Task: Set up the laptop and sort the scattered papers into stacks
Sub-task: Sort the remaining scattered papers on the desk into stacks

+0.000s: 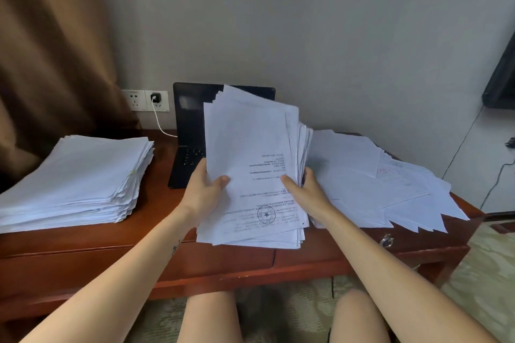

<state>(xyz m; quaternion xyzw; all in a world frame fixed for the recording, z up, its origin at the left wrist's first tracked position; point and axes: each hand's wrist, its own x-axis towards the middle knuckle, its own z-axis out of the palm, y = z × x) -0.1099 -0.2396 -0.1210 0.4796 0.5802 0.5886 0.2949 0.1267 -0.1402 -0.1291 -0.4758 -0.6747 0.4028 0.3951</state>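
I hold a thick bundle of printed papers (250, 153) upright over the middle of the wooden desk (156, 220). My left hand (203, 192) grips its left edge and my right hand (303, 189) grips its right edge, thumbs on the front sheet. Behind the bundle stands an open black laptop (189, 131), its screen dark and partly hidden. A tall neat stack of papers (78, 175) lies on the desk's left. Scattered loose papers (390, 184) cover the right side and hang over the front edge.
A white charger cable (160, 122) runs from a wall socket (156, 99) down to the laptop. A brown curtain (50, 50) hangs at the left. A dark screen (501, 78) and cords are at the right wall. My knees are under the desk's front edge.
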